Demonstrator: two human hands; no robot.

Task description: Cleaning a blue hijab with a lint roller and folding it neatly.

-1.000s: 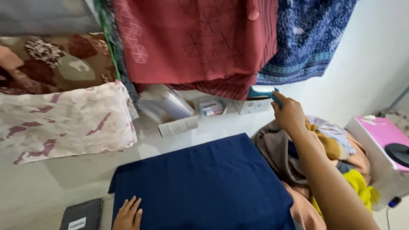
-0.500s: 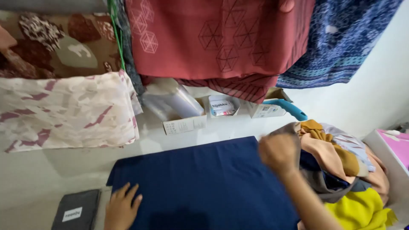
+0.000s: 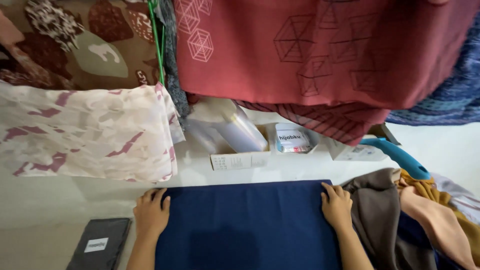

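Note:
A folded navy blue cloth (image 3: 247, 222) lies flat on the white surface in front of me. My left hand (image 3: 151, 214) rests palm down on the cloth's far left corner, fingers together. My right hand (image 3: 336, 205) presses flat on its far right corner. Neither hand grips anything. Just right of my right hand lies a heap of cloths (image 3: 410, 215) in grey-brown, mustard and peach.
A blue-handled iron (image 3: 397, 155) sits at the back right. Open cardboard boxes (image 3: 240, 160) with plastic packets stand against the wall. A dark flat package (image 3: 100, 244) lies at the lower left. Patterned fabrics (image 3: 320, 55) hang overhead; a pink-and-white cloth (image 3: 85, 130) drapes at left.
My right hand came back from the iron at the back right and settled on the navy cloth's right corner. My left hand slid up to the left corner. The view moved closer.

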